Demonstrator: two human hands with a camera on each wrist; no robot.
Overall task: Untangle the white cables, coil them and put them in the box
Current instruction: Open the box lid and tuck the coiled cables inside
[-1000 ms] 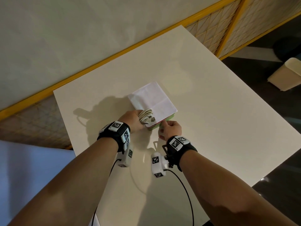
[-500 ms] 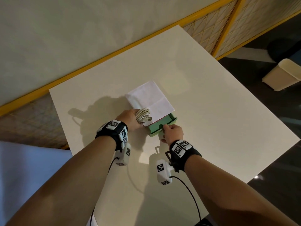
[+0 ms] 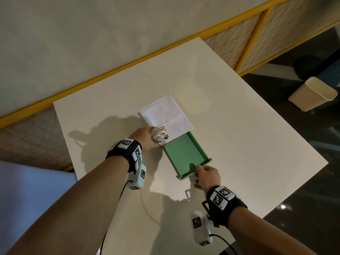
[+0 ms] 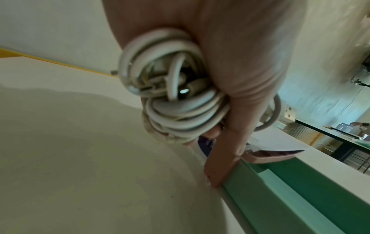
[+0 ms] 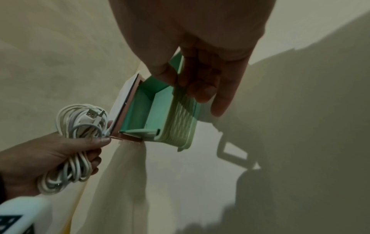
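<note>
Left hand (image 3: 145,137) gripping cables (image 3: 158,135) (coiled), drawer (image 3: 185,155) out

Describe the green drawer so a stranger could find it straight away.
On the white table lies a flat box with a white top. The green drawer sticks out of its near end, the right hand pinching its front edge. It is the only green thing there, open and empty.
</note>
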